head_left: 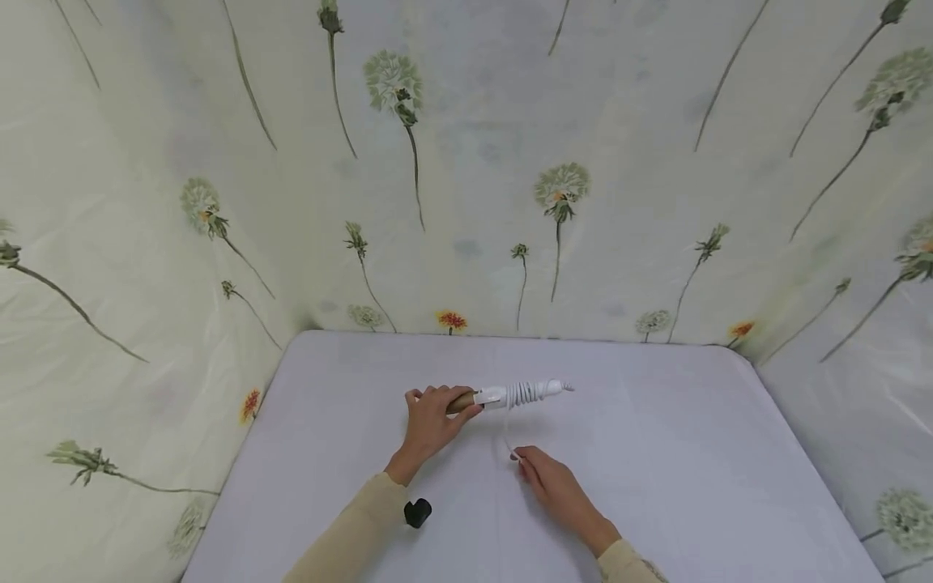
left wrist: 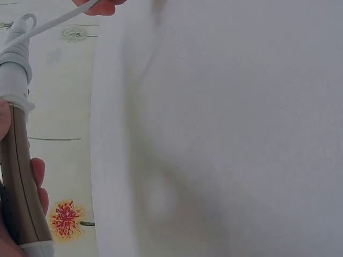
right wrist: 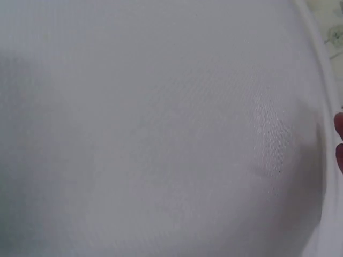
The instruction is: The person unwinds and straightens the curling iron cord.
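My left hand grips the brown part of a white-and-brown hair iron, held crosswise above the table. Several turns of white cord wrap round its white handle. A free length of that cord runs down to my right hand, which pinches it between thumb and fingers. In the left wrist view the hair iron stands at the left edge with fingers around it, and the cord stretches to the right hand's fingertips at the top. Only fingertips of the right hand show in the right wrist view.
A table with a pale lavender cover lies under both hands. Behind and beside it hang light sheets printed with dandelions. A small black object shows beside the left sleeve.
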`<act>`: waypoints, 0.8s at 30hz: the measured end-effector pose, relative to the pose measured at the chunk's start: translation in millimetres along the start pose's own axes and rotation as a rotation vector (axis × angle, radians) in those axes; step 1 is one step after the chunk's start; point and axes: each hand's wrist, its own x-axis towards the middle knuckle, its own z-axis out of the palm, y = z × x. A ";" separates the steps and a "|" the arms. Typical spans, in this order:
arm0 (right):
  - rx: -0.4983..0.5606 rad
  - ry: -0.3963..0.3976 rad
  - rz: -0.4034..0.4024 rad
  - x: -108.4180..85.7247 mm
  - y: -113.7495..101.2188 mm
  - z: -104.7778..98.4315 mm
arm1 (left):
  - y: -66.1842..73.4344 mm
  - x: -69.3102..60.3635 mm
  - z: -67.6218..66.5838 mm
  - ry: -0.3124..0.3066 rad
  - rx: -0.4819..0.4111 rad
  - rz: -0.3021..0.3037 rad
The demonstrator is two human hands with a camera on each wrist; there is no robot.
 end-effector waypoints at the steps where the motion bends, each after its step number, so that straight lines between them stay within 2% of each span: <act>1: 0.013 -0.011 0.005 -1.0 -1.7 -1.1 | 0.4 0.6 0.4 -0.001 0.005 -0.008; 6: 0.058 -0.048 0.016 -5.4 -12.0 -8.7 | 2.0 1.7 0.4 -0.014 0.028 -0.047; 11: 0.064 -0.047 0.015 -7.7 -21.5 -18.0 | 4.7 2.0 -1.8 -0.040 0.026 -0.063; 18: 0.108 0.024 -0.097 -4.1 -29.1 -30.5 | 7.0 3.8 -3.7 -0.043 0.026 -0.086; 24: 0.096 0.075 -0.194 -0.3 -33.0 -39.3 | 8.2 4.0 -3.9 -0.023 0.061 -0.055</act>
